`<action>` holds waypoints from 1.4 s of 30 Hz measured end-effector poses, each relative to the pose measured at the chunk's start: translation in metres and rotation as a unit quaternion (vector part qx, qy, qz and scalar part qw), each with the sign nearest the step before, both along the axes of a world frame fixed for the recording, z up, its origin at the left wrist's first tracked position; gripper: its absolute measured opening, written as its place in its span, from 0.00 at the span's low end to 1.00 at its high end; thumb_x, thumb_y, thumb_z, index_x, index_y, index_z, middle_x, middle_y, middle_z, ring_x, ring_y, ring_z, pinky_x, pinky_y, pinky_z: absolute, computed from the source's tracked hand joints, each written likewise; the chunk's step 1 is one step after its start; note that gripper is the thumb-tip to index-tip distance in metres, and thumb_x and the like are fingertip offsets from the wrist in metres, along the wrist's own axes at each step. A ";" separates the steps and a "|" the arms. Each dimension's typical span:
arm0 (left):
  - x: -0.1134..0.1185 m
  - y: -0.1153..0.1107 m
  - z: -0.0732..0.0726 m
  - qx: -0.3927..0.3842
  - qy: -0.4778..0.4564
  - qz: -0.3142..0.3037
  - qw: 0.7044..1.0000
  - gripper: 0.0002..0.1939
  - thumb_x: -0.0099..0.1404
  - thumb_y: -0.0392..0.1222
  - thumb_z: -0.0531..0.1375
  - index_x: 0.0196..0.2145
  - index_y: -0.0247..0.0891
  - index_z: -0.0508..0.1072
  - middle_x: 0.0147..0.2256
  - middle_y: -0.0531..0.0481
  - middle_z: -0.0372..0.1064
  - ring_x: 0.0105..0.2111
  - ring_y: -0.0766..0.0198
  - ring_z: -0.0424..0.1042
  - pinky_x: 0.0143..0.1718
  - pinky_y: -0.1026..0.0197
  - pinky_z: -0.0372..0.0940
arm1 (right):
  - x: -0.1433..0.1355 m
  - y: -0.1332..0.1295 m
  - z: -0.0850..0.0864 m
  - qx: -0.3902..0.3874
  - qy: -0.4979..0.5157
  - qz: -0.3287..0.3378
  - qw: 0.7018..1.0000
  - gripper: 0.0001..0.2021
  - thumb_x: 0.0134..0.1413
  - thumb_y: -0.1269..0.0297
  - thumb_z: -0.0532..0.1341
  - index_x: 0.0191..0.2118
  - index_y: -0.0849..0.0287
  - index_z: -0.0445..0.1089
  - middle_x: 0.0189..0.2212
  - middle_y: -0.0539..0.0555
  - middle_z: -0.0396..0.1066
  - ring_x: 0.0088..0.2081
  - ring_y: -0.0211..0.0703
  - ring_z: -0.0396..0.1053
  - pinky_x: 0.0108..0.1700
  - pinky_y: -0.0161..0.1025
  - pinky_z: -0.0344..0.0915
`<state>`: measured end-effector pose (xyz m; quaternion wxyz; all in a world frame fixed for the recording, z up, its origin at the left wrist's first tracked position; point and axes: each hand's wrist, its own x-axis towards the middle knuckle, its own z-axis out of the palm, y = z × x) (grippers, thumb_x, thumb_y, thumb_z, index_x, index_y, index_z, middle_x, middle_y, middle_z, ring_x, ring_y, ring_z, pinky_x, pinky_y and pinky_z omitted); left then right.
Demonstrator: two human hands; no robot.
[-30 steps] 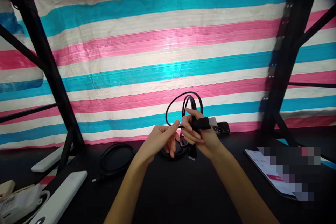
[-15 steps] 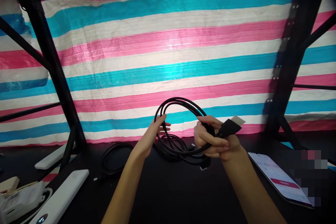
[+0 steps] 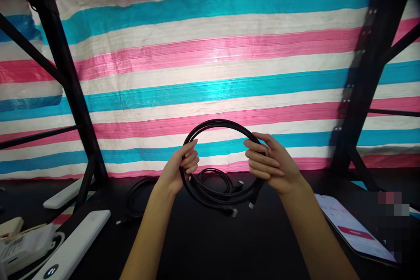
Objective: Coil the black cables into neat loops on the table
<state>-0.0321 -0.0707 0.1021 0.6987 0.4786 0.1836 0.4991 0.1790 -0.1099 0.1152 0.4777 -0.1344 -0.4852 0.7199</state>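
A black cable [image 3: 219, 123], coiled into a wide loop of several turns, hangs between my two hands above the black table. My left hand [image 3: 180, 167] grips the loop's left side, thumb up and fingers curled round it. The right side of the coil is held in my right hand [image 3: 271, 162], its fingers wrapped over the strands. One plug [image 3: 229, 212] dangles at the bottom of the loop, and another plug [image 3: 252, 203] hangs below my right hand. Behind the loop a second coiled black cable [image 3: 215, 170] lies on the table.
Another coiled cable [image 3: 131, 194] lies left of my left arm. A phone [image 3: 357, 229] lies at the right. White bars [image 3: 74, 243] and a white adapter [image 3: 28, 247] are at the left. Black rack posts [image 3: 356, 92] stand before a striped sheet [image 3: 213, 57].
My left hand has closed round the coil and moved slightly left. My right hand has turned, so the plug that pointed up at the right now hangs down. The loop looks wider and tidier.
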 end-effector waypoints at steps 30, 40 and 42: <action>-0.004 -0.004 0.001 0.164 0.130 0.210 0.955 0.22 0.60 0.58 0.55 0.22 0.35 0.66 0.12 0.62 0.39 0.10 0.78 0.38 0.12 0.69 0.33 | -0.042 0.012 -0.024 0.270 -0.274 -0.542 0.747 0.15 0.57 0.51 0.54 0.40 0.57 0.67 0.17 0.45 0.62 0.14 0.29 0.55 0.18 0.30 0.53; 0.011 -0.014 0.000 0.174 0.177 0.235 0.940 0.30 0.56 0.65 0.53 0.14 0.37 0.54 0.13 0.59 0.39 0.13 0.76 0.39 0.14 0.65 0.33 | -0.043 -0.001 -0.017 0.325 -0.276 -0.554 0.716 0.15 0.60 0.56 0.50 0.46 0.56 0.69 0.15 0.44 0.60 0.16 0.31 0.56 0.20 0.32 0.54; 0.014 -0.014 -0.001 0.162 0.171 0.222 0.946 0.30 0.56 0.65 0.53 0.14 0.38 0.50 0.13 0.59 0.38 0.13 0.76 0.38 0.14 0.65 0.33 | -0.041 -0.002 -0.016 0.341 -0.289 -0.561 0.697 0.16 0.58 0.56 0.54 0.49 0.55 0.67 0.17 0.44 0.59 0.18 0.32 0.58 0.21 0.32 0.56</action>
